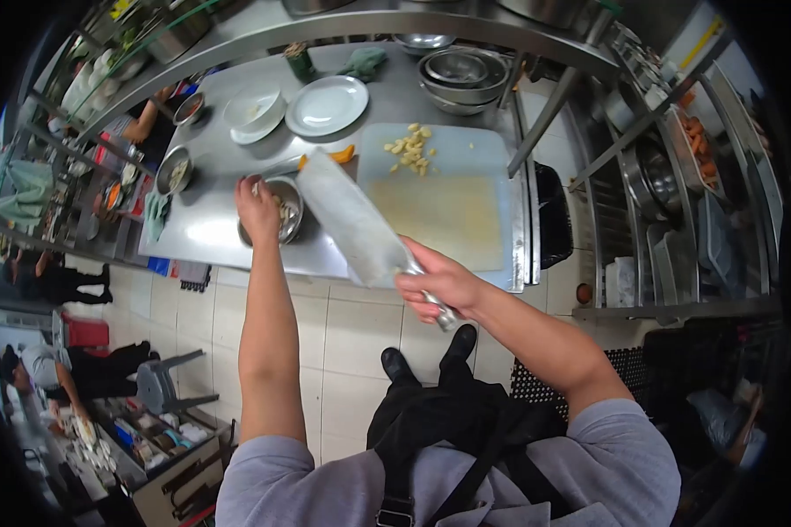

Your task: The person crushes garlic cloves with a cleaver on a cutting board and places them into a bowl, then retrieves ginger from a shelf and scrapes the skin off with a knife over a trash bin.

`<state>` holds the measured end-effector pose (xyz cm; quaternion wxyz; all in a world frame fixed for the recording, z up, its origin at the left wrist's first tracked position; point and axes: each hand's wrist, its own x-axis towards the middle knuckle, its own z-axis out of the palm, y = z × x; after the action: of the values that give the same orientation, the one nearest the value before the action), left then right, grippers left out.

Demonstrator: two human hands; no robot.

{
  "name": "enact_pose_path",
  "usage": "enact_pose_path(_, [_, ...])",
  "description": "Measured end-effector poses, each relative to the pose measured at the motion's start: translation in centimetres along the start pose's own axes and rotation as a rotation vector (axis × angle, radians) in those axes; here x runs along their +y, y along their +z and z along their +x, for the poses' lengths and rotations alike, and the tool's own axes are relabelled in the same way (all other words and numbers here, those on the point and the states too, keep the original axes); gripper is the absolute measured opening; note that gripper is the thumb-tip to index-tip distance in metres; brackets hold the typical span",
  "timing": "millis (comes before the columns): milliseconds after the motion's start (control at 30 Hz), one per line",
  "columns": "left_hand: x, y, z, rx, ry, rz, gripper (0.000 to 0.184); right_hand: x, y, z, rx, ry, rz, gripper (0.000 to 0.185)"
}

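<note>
Side bowl: a metal side bowl (166, 178) is sitting left of the left hand, its pale contents showing too small to name.
White bowl: a white bowl (235, 112) is standing beyond the left hand.
Left hand: the left hand (259, 209) is reaching over the near bowl's left side, fingers curling; whether they are pinching anything, I cannot tell.
Near bowl: the near bowl (301, 211) is resting under the left hand, which is hiding part of it and its pale pieces.
Orange piece: an orange piece (347, 155) is lying between the hands, farther off, partly covered by the blade.
Cleaver: the cleaver (347, 218) is slanting from the right hand toward the left, blocking some table.
Cloves: pale cloves (410, 149) are lying beyond the right hand.
Right hand: the right hand (435, 279) is wrapping round the cleaver's handle, covering much of it.
Board: the board (448, 220) is lying just beyond the right hand.
Post: a shelf post (545, 123) is standing farther right.
</note>
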<state>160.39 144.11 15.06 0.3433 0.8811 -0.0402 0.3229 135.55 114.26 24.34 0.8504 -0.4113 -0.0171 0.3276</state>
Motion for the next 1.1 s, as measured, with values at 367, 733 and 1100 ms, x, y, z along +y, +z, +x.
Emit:
enact_pose_path(367, [19.0, 17.4, -5.6, -0.554, 0.382, 0.073, 0.05, 6.8, -7.5, -18.5, 0.363, -0.129, 0.241, 0.09])
enact_pose_path(733, [17.4, 20.8, -3.9, -0.606, 0.187, 0.14, 0.02, 6.6, -8.7, -20.1, 0.431, -0.115, 0.185, 0.093])
enact_pose_path(1100, [19.3, 8.5, -17.8, -0.692, 0.55, -0.006, 0.018, 5.6, -6.5, -16.1, 0.477, -0.127, 0.056, 0.088])
